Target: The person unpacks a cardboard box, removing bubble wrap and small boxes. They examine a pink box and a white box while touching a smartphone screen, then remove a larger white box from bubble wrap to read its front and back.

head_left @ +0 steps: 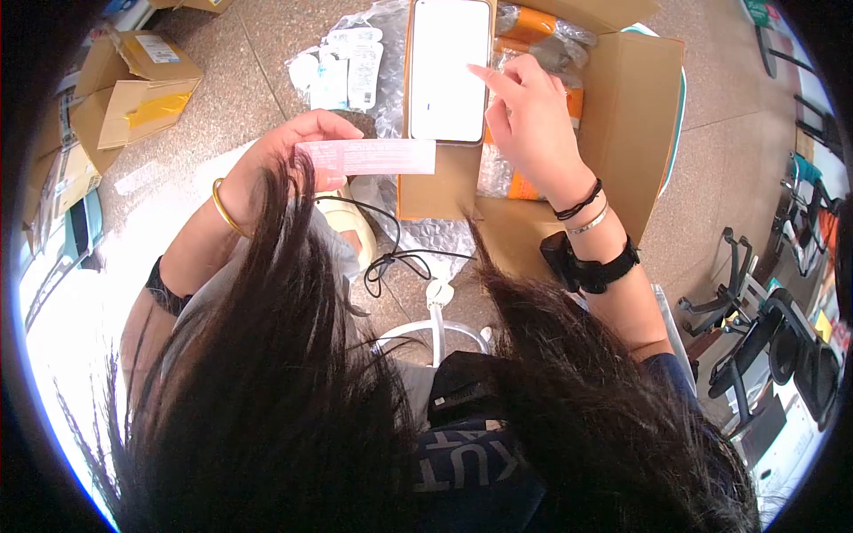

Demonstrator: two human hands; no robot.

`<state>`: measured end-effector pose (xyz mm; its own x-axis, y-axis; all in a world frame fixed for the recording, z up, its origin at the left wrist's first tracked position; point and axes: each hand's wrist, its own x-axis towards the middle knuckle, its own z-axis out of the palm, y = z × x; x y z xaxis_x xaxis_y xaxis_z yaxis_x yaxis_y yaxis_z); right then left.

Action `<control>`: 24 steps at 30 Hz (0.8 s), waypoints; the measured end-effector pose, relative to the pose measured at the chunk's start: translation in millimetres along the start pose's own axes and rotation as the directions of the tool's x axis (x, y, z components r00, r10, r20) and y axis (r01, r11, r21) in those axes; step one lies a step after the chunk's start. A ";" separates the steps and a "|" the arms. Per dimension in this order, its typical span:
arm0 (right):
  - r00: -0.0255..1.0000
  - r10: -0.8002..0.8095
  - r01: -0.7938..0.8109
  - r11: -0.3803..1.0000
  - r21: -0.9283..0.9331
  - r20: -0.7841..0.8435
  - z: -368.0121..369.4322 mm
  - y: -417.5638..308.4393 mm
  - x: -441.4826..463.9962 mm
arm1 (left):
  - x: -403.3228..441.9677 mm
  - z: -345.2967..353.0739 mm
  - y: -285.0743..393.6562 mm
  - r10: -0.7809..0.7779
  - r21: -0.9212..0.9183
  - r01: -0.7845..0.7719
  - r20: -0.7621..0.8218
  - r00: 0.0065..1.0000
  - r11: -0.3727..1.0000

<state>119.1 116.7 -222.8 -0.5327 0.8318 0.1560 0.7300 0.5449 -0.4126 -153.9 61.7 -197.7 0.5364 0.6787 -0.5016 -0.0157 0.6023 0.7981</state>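
Observation:
My left hand (283, 142) is closed on a pink paper slip (391, 156) with fine print, which stretches to the right in front of the phone's lower edge. The phone (450, 71) has a bright, mostly white screen and rests on a flap of an open cardboard box (633, 107). Over its right side, my right hand (533, 115) points with the index finger stretched out and the other fingers partly curled. That fingertip is at the screen; whether it touches, I cannot tell. Nothing is held in this hand.
Orange-and-clear plastic-wrapped packs (531, 22) fill the box. White packets (351, 71) lie on bubble wrap (391, 115) to its left. A black cord (400, 259) loops below the slip. Another open carton (142, 89) stands at left, and chair bases (733, 275) at right.

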 end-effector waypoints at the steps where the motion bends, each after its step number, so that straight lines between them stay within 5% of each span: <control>1: 1.000 0.000 0.000 1.000 0.000 0.000 1.6 1.2 0.4 | 0.0 -0.5 -0.7 0.000 0.000 0.000 0.000 1.000 1.000; 4: 0.996 0.039 -0.041 0.999 -0.017 -0.081 2.3 2.0 0.8 | -0.2 -0.7 -1.7 -0.014 -0.001 0.014 0.027 1.000 1.000; 9: 0.978 -0.135 0.120 0.988 0.098 0.158 -3.2 -0.5 -4.2 | -0.9 3.2 3.3 -0.023 0.092 0.029 -0.066 0.998 0.995; 15: 0.996 -0.027 0.021 0.997 0.079 0.080 -1.6 -2.4 -1.7 | -1.2 0.6 3.1 0.011 0.175 -0.008 -0.017 1.000 0.984; 21: 1.000 -0.002 0.000 0.997 0.072 0.015 0.0 -2.5 -0.3 | -0.4 -2.6 -2.3 -0.036 -0.022 0.035 -0.041 0.999 0.999; 24: 0.986 -0.094 0.081 0.992 0.100 0.134 -8.1 -6.9 -0.8 | 0.5 -3.9 -5.5 0.061 0.067 -0.060 -0.018 0.998 0.996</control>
<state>118.0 113.2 -212.8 -0.6517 0.7550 0.0726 0.6379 0.5974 -0.4860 -156.8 60.5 -203.6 0.5189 0.7218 -0.4581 0.0090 0.5312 0.8472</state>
